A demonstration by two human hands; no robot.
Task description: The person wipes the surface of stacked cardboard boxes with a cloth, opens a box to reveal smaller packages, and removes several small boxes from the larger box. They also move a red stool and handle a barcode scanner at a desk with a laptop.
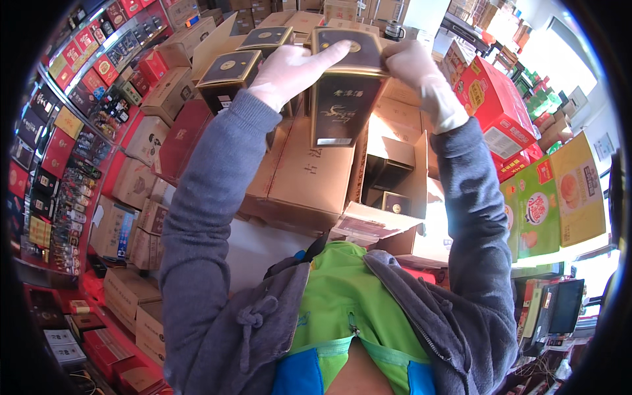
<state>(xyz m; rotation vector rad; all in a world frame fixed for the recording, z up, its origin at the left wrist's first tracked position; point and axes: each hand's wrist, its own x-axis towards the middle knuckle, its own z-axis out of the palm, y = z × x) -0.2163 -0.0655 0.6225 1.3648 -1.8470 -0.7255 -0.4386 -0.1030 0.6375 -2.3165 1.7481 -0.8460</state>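
Observation:
My left hand (pixel 289 72), in a pale thin glove, lies on the left side of a tall black gift box (pixel 345 108) with gold edges. Its thumb stretches over the lid, while the other fingers are hidden. My right hand (pixel 416 69), gloved too, is closed at the lid's right edge with curled fingers. The gift box stands out above the brown cartons. Left of it are two similar boxes, a nearer black box (pixel 227 69) and a farther black box (pixel 266 37). Below my right hand, an open carton (pixel 382 216) holds more dark boxes (pixel 396 203).
A closed brown carton (pixel 306 168) lies under the gift box. On the right sit a red carton (pixel 497 99) and a green and yellow carton (pixel 536 204). Shelves of bottles and boxes (pixel 72 138) line the left, with stacked cartons (pixel 141 141) beside them.

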